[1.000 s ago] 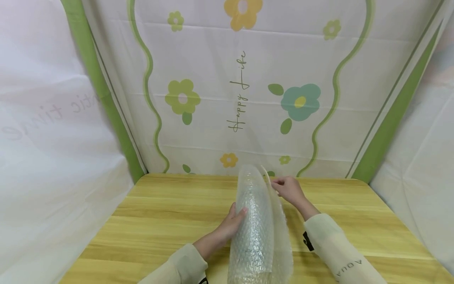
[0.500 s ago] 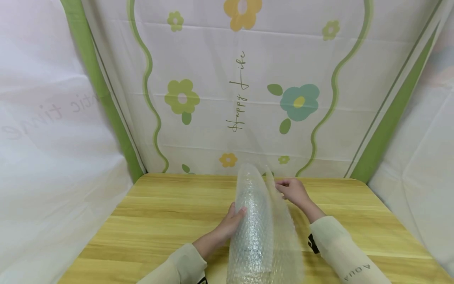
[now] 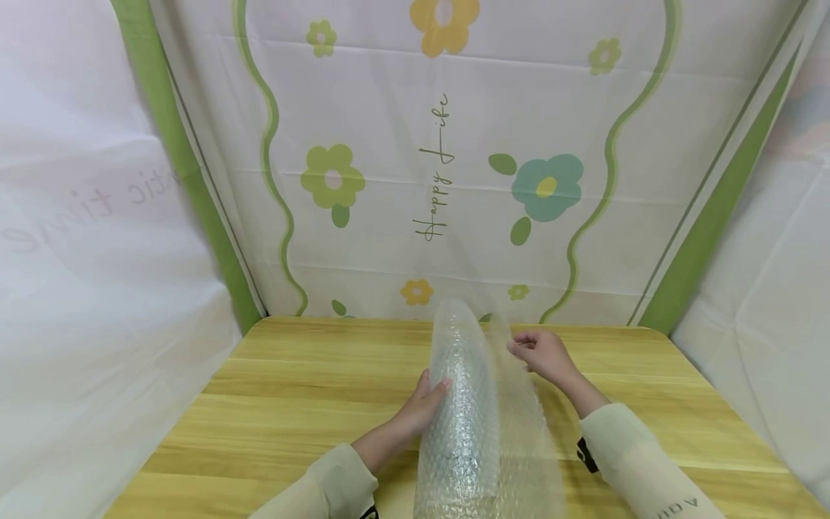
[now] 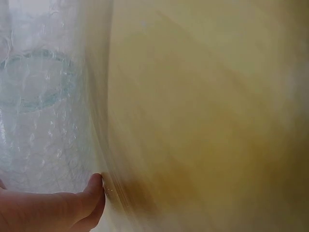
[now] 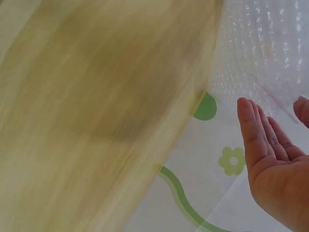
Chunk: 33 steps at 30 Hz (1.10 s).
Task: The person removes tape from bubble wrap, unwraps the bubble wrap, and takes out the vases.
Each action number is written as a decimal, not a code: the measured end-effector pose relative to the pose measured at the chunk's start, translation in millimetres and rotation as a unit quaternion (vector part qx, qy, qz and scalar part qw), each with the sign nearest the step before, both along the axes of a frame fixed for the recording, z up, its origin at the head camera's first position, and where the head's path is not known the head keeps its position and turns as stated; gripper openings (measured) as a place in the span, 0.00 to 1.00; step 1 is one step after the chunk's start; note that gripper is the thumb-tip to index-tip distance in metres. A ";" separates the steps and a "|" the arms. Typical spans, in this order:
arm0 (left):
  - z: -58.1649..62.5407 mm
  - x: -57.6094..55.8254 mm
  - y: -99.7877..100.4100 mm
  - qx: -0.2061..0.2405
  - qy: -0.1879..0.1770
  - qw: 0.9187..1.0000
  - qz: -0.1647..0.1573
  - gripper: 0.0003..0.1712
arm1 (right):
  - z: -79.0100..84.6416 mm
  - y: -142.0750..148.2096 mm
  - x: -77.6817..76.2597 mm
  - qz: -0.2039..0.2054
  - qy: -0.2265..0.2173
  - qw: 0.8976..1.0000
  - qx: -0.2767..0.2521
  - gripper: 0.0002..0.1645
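left hand gripping bubble-wrap roll, right hand at loose flap, fingers extended

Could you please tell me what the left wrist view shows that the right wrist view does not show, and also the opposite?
Only the left wrist view shows the left hand, at the lower left, and a pale green ring outline behind the bubble wrap.

Only the right wrist view shows the right hand, and the white cloth with its printed flower, green leaf shape and wavy green stripe.

Both show bubble wrap and the wooden tabletop.
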<state>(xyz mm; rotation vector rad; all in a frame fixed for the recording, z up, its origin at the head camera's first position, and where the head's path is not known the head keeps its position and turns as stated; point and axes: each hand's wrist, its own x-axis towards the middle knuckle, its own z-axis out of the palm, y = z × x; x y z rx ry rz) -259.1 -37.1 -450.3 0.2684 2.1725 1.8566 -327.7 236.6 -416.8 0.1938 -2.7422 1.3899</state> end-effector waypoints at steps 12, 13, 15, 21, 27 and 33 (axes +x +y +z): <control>-1.4 -1.2 -1.1 0.000 0.003 1.000 -0.002 0.49 | -1.8 4.8 13.5 0.013 -0.014 0.998 0.066 0.38; -1.5 -1.0 -1.4 0.000 0.002 1.000 -0.001 0.49 | -2.7 5.0 14.2 0.016 -0.013 0.997 0.075 0.39; -1.3 -0.5 -1.7 0.000 0.001 1.000 0.000 0.49 | -3.9 4.9 16.1 0.016 -0.013 0.996 0.088 0.40; -0.5 0.0 -1.7 0.006 0.000 1.000 -0.002 0.48 | -6.6 5.4 22.0 0.020 -0.011 0.993 0.116 0.43; -0.3 -0.9 -1.0 0.006 0.000 1.000 -0.001 0.49 | -8.5 6.9 27.1 0.024 -0.013 0.992 0.124 0.48; -0.4 -1.8 -1.1 0.002 -0.005 1.000 0.002 0.52 | -11.6 9.5 29.2 0.025 0.002 0.988 0.155 0.52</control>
